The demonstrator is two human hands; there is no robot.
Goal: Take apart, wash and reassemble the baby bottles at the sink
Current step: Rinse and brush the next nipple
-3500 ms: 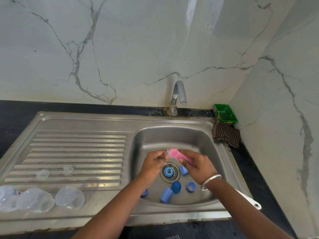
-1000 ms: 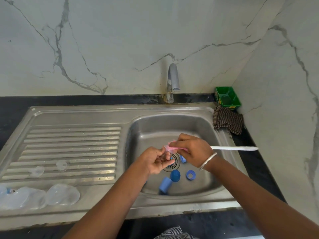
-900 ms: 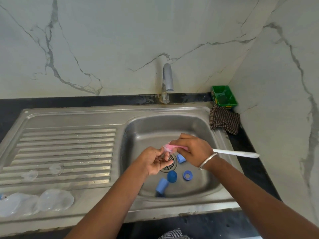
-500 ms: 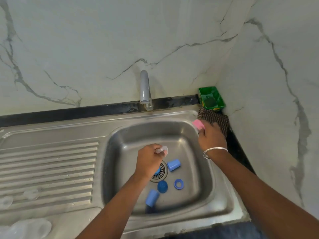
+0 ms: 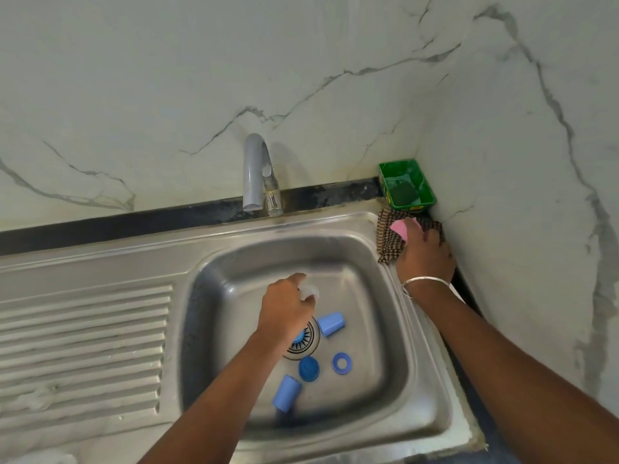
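While both forearms reach in from the bottom of the frame, the stainless sink (image 5: 415, 390) fills the lower middle, its ribbed draining board (image 5: 83, 343) stretching to the left edge. On the basin floor, nearest the viewer, a blue cap (image 5: 286, 393) lies on its side, with a round blue cap (image 5: 308, 368) and a blue ring (image 5: 341, 363) just beyond it, and another blue cap (image 5: 331, 324) lying beside the drain strainer (image 5: 306, 343). Over the strainer, in the centre of the frame, the left hand (image 5: 288, 309) has its fingers curled round a small clear teat (image 5: 310, 291), which shows blurred at the fingertips. At the middle right, the right hand (image 5: 423, 254), a silver bangle (image 5: 423, 282) on its wrist, grips the pink sponge head of a brush (image 5: 403, 229) over a checked cloth (image 5: 388, 242) on the sink's far right corner. Beyond the cloth a green tray (image 5: 407, 185) sits in the corner of the black tabletop (image 5: 335, 194). The grey tap (image 5: 256, 172) rises behind the basin against the marble wall (image 5: 201, 78)
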